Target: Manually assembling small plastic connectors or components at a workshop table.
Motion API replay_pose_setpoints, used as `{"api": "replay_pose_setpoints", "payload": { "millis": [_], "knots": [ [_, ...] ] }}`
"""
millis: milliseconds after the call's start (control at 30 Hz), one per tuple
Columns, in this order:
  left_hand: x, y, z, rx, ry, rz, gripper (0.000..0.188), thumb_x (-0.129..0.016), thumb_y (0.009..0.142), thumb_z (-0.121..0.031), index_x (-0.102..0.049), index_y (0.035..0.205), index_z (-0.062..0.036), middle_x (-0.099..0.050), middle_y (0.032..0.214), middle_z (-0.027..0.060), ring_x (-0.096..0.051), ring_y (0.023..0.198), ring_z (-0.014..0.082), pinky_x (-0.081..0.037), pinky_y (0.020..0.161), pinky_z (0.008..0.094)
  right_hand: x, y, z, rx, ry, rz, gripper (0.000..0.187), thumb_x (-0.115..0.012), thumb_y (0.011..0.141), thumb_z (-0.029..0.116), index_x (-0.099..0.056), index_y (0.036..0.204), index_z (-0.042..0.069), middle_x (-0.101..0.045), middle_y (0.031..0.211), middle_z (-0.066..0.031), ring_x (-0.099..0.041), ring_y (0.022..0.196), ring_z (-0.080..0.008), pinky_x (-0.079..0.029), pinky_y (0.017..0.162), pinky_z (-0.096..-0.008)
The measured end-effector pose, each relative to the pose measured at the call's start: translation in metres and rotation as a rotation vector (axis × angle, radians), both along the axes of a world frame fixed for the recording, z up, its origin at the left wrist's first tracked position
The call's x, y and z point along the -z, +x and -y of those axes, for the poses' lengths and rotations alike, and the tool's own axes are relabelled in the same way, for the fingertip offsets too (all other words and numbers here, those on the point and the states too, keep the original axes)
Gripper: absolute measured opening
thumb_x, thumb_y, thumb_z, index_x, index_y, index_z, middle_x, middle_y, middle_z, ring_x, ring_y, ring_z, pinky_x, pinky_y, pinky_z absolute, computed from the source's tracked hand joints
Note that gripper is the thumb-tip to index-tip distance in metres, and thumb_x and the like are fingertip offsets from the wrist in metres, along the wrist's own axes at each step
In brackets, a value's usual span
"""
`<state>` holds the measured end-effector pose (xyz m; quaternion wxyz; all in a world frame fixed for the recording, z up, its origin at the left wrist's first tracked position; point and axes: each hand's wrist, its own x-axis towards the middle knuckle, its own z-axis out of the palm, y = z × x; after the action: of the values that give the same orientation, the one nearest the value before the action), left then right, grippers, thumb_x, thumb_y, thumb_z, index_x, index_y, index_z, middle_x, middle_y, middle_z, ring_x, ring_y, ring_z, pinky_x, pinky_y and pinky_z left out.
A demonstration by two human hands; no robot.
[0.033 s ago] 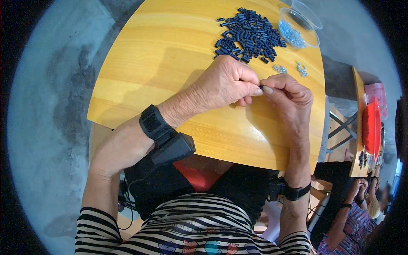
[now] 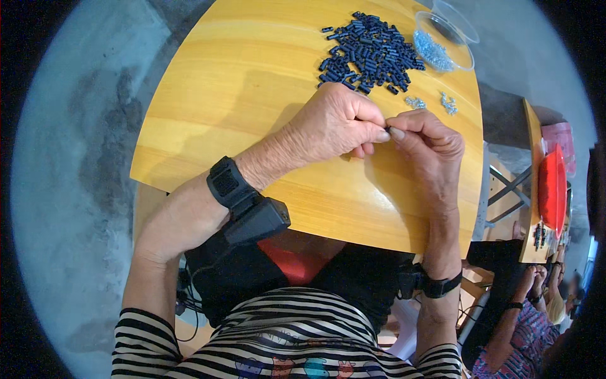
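Note:
Over the right half of the yellow wooden table (image 2: 208,107), my two hands meet at their fingertips. My left hand (image 2: 341,123) is closed, thumb pressed against the curled fingers. My right hand (image 2: 435,142) pinches with thumb and forefinger. Between the fingertips shows a bit of a small black piece (image 2: 387,129), mostly hidden by the fingers of both hands. Beyond my left hand lies a heap of short black tube-like pieces (image 2: 372,54). Two small groups of shiny metal parts, one nearer the heap (image 2: 415,102) and another (image 2: 449,103), lie beyond my right hand.
A clear round tub (image 2: 464,63) of small silvery parts stands at the far right, a clear lid (image 2: 464,22) beside it. Off to the right, another table (image 2: 533,249) bears a red basin (image 2: 552,192). A person in a patterned top (image 2: 517,341) sits there.

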<state>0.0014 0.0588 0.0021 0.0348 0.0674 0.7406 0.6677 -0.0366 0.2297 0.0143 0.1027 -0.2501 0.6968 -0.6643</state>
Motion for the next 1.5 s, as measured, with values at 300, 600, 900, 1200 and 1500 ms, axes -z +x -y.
{"api": "replay_pose_setpoints", "payload": {
  "millis": [300, 600, 900, 1200, 1500],
  "knots": [
    [-0.001, -0.001, -0.001, -0.065, 0.056, -0.029, 0.008, -0.065, 0.08, -0.006, -0.066, 0.078, 0.002, -0.059, 0.062, 0.0034, -0.059, 0.054, 0.0092, -0.048, 0.048, 0.0217, -0.001, -0.002, -0.003, 0.07, -0.051, 0.115, 0.012, -0.059, 0.083, 0.003, -0.066, 0.092, 0.0, -0.062, 0.078, -0.0039, -0.054, 0.066, -0.0084, -0.042, 0.061, -0.0202],
    [0.009, -0.006, 0.001, -0.037, -0.17, -0.385, 0.007, -0.069, 0.075, -0.005, -0.067, 0.079, 0.0, -0.059, 0.067, 0.0038, -0.058, 0.06, 0.0111, -0.046, 0.051, 0.0239, 0.0, -0.003, -0.003, -0.012, -0.027, 0.307, 0.017, -0.061, 0.084, 0.008, -0.064, 0.099, 0.001, -0.062, 0.076, 0.0001, -0.05, 0.06, -0.0039, -0.039, 0.053, -0.0168],
    [0.018, -0.008, 0.002, -0.05, -0.38, -0.511, 0.008, -0.07, 0.071, -0.008, -0.068, 0.078, -0.0037, -0.059, 0.068, 0.007, -0.058, 0.064, 0.0192, -0.046, 0.058, 0.0294, 0.005, -0.007, -0.003, -0.017, 0.157, 0.234, 0.017, -0.063, 0.082, 0.006, -0.064, 0.098, 0.002, -0.061, 0.074, 0.0014, -0.05, 0.057, -0.0023, -0.038, 0.047, -0.0152],
    [0.019, -0.004, 0.001, -0.144, -0.602, -0.592, 0.009, -0.069, 0.069, -0.013, -0.066, 0.071, -0.0046, -0.058, 0.071, 0.0068, -0.058, 0.07, 0.025, -0.047, 0.063, 0.0341, 0.007, -0.004, 0.003, 0.015, 0.217, 0.155, 0.017, -0.064, 0.081, 0.005, -0.064, 0.097, 0.0, -0.063, 0.077, -0.0008, -0.051, 0.061, -0.0051, -0.042, 0.055, -0.0183],
    [0.021, -0.005, 0.001, -0.164, -0.601, -0.618, 0.012, -0.071, 0.067, -0.017, -0.067, 0.073, -0.0072, -0.059, 0.07, 0.0061, -0.057, 0.071, 0.0242, -0.047, 0.063, 0.0354, 0.005, -0.005, 0.005, 0.015, 0.226, 0.2, 0.017, -0.063, 0.082, 0.007, -0.064, 0.096, -0.001, -0.063, 0.077, -0.001, -0.049, 0.059, -0.0049, -0.04, 0.052, -0.0182]
  ]
}}
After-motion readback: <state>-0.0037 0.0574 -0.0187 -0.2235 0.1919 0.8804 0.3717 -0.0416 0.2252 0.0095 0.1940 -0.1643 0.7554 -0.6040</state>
